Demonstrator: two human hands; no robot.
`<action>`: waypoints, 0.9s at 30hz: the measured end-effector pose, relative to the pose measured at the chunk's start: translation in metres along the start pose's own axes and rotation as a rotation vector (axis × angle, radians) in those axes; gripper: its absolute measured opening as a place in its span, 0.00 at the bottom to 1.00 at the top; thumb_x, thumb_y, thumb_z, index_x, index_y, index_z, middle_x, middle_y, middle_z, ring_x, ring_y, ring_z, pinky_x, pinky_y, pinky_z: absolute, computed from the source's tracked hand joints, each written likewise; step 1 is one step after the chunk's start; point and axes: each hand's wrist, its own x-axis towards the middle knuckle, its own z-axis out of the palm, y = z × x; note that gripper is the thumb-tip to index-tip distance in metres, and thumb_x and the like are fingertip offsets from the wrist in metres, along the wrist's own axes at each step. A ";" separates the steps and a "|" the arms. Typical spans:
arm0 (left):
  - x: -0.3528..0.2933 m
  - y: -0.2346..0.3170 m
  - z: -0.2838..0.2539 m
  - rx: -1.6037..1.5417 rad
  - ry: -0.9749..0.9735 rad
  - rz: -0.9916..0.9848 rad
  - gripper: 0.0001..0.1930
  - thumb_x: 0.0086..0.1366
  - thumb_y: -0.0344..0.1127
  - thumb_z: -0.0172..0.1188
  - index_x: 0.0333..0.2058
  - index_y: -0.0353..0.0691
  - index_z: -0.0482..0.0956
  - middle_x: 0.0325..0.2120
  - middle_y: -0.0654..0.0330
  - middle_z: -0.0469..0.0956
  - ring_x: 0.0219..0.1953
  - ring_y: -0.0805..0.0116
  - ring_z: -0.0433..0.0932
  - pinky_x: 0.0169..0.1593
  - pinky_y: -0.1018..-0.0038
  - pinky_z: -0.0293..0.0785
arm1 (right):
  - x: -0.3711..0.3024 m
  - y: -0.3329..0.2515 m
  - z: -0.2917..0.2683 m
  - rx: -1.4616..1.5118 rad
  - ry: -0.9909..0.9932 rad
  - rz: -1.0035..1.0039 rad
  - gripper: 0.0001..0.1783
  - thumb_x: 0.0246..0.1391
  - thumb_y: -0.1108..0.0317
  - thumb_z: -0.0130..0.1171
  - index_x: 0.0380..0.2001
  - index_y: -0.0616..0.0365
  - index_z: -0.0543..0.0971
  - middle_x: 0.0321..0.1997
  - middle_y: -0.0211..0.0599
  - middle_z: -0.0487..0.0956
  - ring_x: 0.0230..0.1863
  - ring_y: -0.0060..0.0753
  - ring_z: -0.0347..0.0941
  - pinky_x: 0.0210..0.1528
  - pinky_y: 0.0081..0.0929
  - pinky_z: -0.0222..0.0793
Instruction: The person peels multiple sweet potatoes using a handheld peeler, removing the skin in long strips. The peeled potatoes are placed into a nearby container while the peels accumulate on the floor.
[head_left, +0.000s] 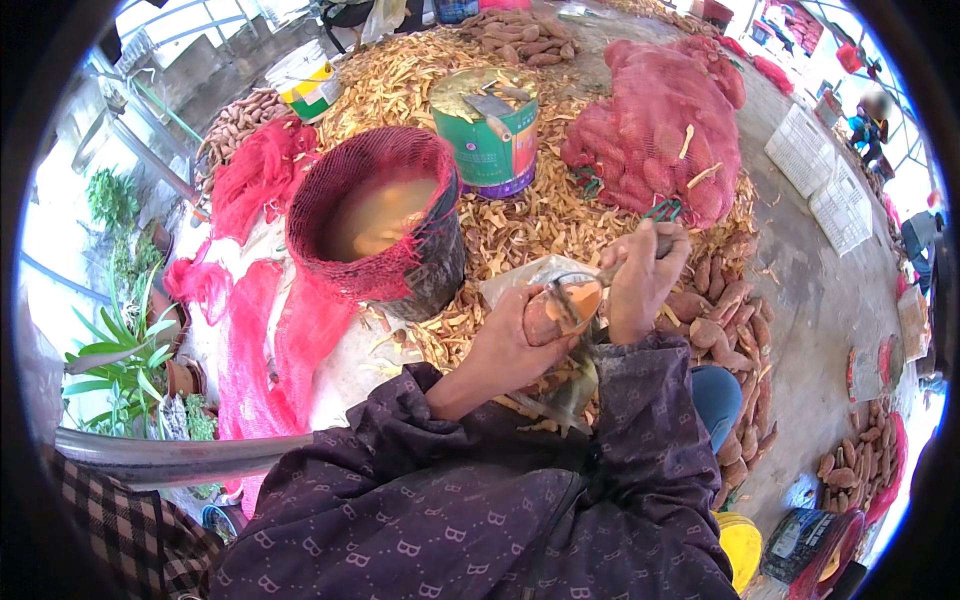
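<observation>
left hand [503, 340]: curled around sweet potato [541, 324] | right hand [646, 282]: closed round peeler [567, 303], head across potato's orange face | both hands: nearer than green bucket [472, 152]

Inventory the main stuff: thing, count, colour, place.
sweet potato: one, orange, left grip
peeler: one, grey, right grip
green bucket: one, green, top centre
water bucket: one, dark, left of centre
white bucket: one, white, upper left
yellow bucket: one, yellow, lower right
mesh sacks: count unclear, red, upper right
loose netting: uncountable, pink, left
peelings: countless, pale yellow, floor
other sweet potatoes: many, reddish, piles
potted plants: several, green, far left
crates: two, white, right
people: at least two, blurred, far right
left grip: one, bare, around sweet potato
right grip: one, bare, on peeler
sleeves: two, dark purple, bottom
</observation>
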 end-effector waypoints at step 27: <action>-0.012 0.014 0.011 0.160 -0.005 0.063 0.50 0.47 0.29 0.69 0.65 0.35 0.44 0.50 0.43 0.64 0.53 0.46 0.68 0.54 0.62 0.68 | -0.015 -0.021 -0.003 -0.099 0.051 0.169 0.10 0.60 0.72 0.48 0.39 0.54 0.59 0.17 0.30 0.64 0.13 0.22 0.61 0.14 0.22 0.61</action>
